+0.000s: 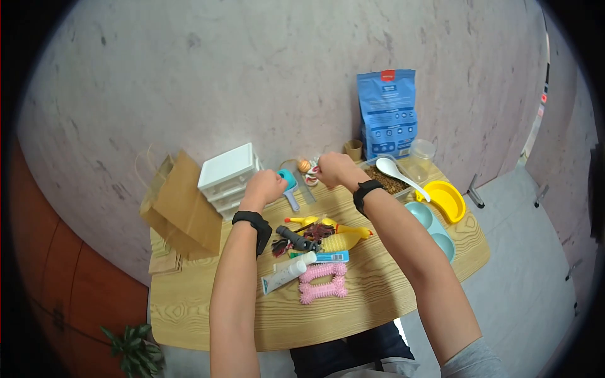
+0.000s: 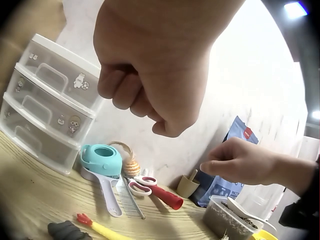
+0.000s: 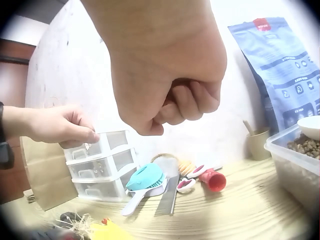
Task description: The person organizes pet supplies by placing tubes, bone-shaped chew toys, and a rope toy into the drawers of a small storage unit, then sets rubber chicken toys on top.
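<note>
My left hand (image 1: 265,189) is curled into a fist above the table, just right of the white drawer unit (image 1: 228,173). Nothing shows between its fingers in the left wrist view. Level with it and further right, my right hand (image 1: 337,170) is also a fist with no object visible in it. Below and between the two lie a teal pet brush (image 2: 101,159) with a pale handle, a metal comb (image 2: 129,199), scissors with white and pink handles (image 3: 186,186), a red tube-like thing (image 3: 214,180) and an orange woven ball (image 1: 304,165).
At the left stands a brown paper bag (image 1: 189,208). Rubber chickens (image 1: 343,239), white tubes (image 1: 283,277) and pink bone-shaped toys (image 1: 322,291) lie in front. A blue food bag (image 1: 387,113), a kibble box with a white spoon (image 1: 391,169) and a yellow bowl (image 1: 459,211) stand right.
</note>
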Action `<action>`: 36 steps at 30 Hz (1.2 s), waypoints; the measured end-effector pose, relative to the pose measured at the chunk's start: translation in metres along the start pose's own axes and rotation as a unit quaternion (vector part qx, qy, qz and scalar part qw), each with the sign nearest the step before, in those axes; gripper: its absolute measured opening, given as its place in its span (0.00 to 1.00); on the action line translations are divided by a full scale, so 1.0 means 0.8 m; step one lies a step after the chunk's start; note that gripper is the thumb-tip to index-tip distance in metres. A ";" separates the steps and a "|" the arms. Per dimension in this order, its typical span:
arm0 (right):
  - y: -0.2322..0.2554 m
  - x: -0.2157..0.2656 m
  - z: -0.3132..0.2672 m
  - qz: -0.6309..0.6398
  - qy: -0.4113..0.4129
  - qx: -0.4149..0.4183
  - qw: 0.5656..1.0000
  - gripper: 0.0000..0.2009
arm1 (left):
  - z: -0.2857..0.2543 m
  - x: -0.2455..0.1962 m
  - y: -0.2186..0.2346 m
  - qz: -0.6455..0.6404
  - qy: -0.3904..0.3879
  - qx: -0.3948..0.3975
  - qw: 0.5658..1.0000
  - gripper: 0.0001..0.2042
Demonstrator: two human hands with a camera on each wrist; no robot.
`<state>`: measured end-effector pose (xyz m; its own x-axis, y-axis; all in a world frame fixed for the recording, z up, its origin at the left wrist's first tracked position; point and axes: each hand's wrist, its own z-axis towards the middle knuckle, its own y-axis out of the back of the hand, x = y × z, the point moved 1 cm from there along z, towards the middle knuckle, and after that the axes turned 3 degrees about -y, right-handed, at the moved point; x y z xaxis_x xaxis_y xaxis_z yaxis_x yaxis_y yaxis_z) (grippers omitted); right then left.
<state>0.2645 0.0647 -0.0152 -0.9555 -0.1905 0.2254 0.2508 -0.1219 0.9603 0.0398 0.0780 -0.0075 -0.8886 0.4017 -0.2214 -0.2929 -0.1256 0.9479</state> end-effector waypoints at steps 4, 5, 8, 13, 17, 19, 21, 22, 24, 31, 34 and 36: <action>0.000 0.012 -0.010 0.011 0.022 0.010 1.000 0.16 | -0.024 0.030 0.003 -0.064 -0.030 0.011 0.997 0.18; -0.004 0.017 -0.011 0.019 0.031 0.008 0.999 0.16 | -0.034 0.039 0.004 -0.127 -0.057 0.008 0.990 0.20; 0.000 0.024 -0.032 0.036 0.092 0.075 0.992 0.16 | -0.076 0.062 0.009 -0.171 -0.065 -0.001 0.983 0.22; 0.016 0.018 -0.093 0.066 0.114 0.119 0.984 0.15 | -0.167 0.065 0.005 -0.257 -0.023 0.072 0.963 0.17; 0.036 0.021 -0.147 0.098 0.159 0.160 0.969 0.17 | -0.231 0.035 0.000 -0.279 -0.010 0.163 0.946 0.16; 0.047 0.030 -0.171 0.143 0.155 0.250 0.945 0.17 | -0.253 0.026 -0.008 -0.314 -0.057 0.217 0.923 0.17; 0.036 0.026 -0.186 0.161 0.161 0.252 0.941 0.16 | -0.260 0.029 -0.021 -0.303 -0.098 0.202 0.926 0.19; 0.032 0.026 -0.192 0.181 0.167 0.253 0.936 0.15 | -0.261 0.030 -0.026 -0.290 -0.137 0.187 0.929 0.21; 0.025 0.030 -0.197 0.160 0.157 0.261 0.939 0.14 | -0.258 0.037 -0.038 -0.295 -0.132 0.193 0.927 0.21; -0.019 0.062 -0.190 0.189 0.214 0.228 0.931 0.13 | -0.256 0.037 -0.043 -0.287 -0.126 0.186 0.931 0.19; -0.037 0.083 -0.179 0.159 0.243 0.169 0.942 0.14 | -0.259 0.042 -0.051 -0.287 -0.131 0.172 0.933 0.19; -0.046 0.097 -0.172 0.133 0.264 0.135 0.946 0.14 | -0.264 0.042 -0.056 -0.288 -0.118 0.163 0.936 0.18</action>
<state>0.2029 -0.0797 -0.0556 -0.6352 -0.6481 0.4202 0.3544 0.2388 0.9041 -0.0515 -0.0945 -0.1057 -0.5022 0.5116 -0.6972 -0.5427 0.4413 0.7147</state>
